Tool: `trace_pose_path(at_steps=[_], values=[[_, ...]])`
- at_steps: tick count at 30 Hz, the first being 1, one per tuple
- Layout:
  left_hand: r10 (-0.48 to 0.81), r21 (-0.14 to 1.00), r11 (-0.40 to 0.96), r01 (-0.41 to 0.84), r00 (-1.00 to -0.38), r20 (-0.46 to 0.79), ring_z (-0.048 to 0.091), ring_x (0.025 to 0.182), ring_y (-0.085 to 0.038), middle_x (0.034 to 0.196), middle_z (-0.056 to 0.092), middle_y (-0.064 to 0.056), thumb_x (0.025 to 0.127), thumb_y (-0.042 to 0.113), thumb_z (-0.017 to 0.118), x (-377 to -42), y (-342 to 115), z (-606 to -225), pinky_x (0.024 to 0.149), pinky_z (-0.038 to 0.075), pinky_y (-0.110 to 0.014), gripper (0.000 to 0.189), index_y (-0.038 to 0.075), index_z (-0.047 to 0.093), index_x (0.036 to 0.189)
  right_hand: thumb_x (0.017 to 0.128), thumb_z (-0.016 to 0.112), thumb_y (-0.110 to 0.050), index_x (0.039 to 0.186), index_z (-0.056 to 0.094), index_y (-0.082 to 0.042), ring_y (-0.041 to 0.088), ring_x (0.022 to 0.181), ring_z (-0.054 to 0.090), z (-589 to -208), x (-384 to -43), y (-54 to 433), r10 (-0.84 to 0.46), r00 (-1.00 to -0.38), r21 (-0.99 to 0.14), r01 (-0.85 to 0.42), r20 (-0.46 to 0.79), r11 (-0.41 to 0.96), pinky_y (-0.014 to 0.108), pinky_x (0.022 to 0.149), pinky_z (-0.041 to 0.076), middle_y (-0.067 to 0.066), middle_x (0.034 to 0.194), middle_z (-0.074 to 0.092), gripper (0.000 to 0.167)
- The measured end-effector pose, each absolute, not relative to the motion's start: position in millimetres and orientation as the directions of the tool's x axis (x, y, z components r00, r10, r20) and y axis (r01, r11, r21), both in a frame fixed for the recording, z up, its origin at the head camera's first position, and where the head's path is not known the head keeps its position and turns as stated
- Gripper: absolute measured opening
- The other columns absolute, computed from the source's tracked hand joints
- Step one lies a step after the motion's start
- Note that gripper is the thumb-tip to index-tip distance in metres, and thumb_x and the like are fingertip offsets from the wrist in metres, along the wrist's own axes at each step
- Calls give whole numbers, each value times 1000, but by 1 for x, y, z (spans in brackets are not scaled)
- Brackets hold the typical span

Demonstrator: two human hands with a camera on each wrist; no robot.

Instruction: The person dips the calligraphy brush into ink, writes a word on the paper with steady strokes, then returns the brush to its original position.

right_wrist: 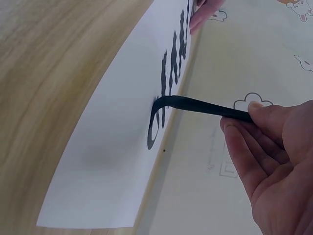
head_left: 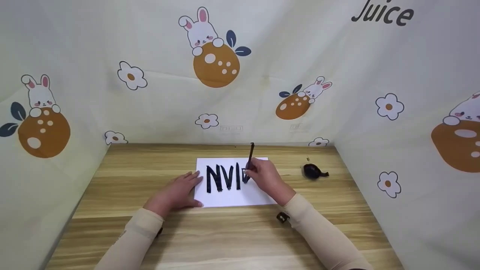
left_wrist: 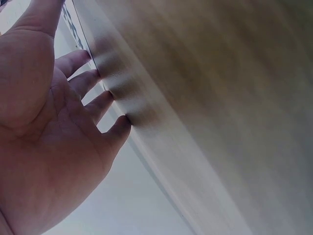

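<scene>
Black brush (head_left: pixel 250 155) over white paper (head_left: pixel 240 199), bent tip touching the sheet.
Right hand (head_left: pixel 268 178) above the sheet's right part, pinching the shaft between thumb and fingers; left hand (head_left: pixel 176 193) spread at the left edge, fingers touching paper, grasping nothing. Round black object (head_left: pixel 312 171) with short stub on the table (head_left: pixel 225 240), right of the sheet; contents, if any, indistinct. Brush slim, dark, slightly tilted; bold black letters NVI (head_left: pixel 228 182) and a partial fourth beside its tip.

"NVI" (head_left: pixel 227 180) and an unclear fourth character (head_left: pixel 245 179) on white paper (head_left: pixel 234 199), "Juice" (head_left: pixel 382 14) on backdrop (head_left: pixel 300 45)
</scene>
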State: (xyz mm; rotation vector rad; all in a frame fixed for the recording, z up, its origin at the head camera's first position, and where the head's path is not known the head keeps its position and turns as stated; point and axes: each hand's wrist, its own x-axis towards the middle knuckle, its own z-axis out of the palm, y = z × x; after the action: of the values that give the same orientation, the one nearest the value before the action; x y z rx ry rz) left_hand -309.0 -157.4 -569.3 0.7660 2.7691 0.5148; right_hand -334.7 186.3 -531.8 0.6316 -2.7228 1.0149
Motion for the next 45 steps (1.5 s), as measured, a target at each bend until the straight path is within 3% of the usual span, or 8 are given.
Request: trace_pose_path(at_steps=[16, 23, 31, 36, 41, 45], values=[[527, 402, 801, 443, -841, -123, 26, 164, -50, 179, 31, -21, 92, 54, 88, -307, -157, -567, 128, 25, -73, 102, 3, 43, 169, 98, 86, -10, 94, 77, -5, 10, 75, 69, -524, -331, 188, -265, -892, -653, -450, 367, 609, 30, 69, 61, 3, 84, 79, 11], [531, 394, 800, 453, -840, -113, 28, 163, -50, 178, 33, -21, 92, 56, 88, -306, -156, -565, 124, 28, -78, 103, 3, 44, 168, 97, 86, -7, 97, 78, -4, 17, 82, 76, -515, -331, 194, -219, -893, -674, -442, 393, 592, 33, 75, 65, 6, 90, 81, 8], [526, 384, 807, 449, -842, -120, 26, 164, -50, 179, 32, -19, 92, 56, 87, -306, -156, -566, 124, 26, -78, 103, 4, 43, 169, 98, 85, -9, 97, 79, -4, 19, 83, 77, -511, -338, 209, -117, -908, -684, -384, 403, 620, 38, 76, 66, 7, 90, 82, 8], [521, 394, 806, 442, -845, -120, 26, 164, -49, 179, 31, -20, 92, 55, 87, -306, -157, -565, 126, 25, -76, 103, 3, 43, 169, 99, 84, -12, 96, 79, -3, 22, 81, 78, -517, -351, 219, -78, -898, -638, -367, 434, 677, 42, 74, 65, 8, 89, 82, 10], [524, 399, 803, 443, -843, -119, 26, 164, -50, 179, 31, -20, 92, 55, 87, -305, -157, -565, 127, 25, -75, 103, 3, 42, 169, 100, 84, -13, 98, 79, -2, 25, 84, 79, -527, -365, 223, -116, -868, -555, -406, 483, 726, 44, 76, 65, 10, 92, 82, 12], [525, 399, 802, 444, -843, -118, 25, 164, -50, 179, 30, -20, 92, 56, 87, -306, -157, -566, 127, 24, -74, 103, 3, 42, 169, 100, 84, -9, 100, 79, -1, 27, 88, 80, -531, -371, 222, -133, -861, -556, -428, 491, 712, 45, 79, 66, 12, 95, 82, 9]])
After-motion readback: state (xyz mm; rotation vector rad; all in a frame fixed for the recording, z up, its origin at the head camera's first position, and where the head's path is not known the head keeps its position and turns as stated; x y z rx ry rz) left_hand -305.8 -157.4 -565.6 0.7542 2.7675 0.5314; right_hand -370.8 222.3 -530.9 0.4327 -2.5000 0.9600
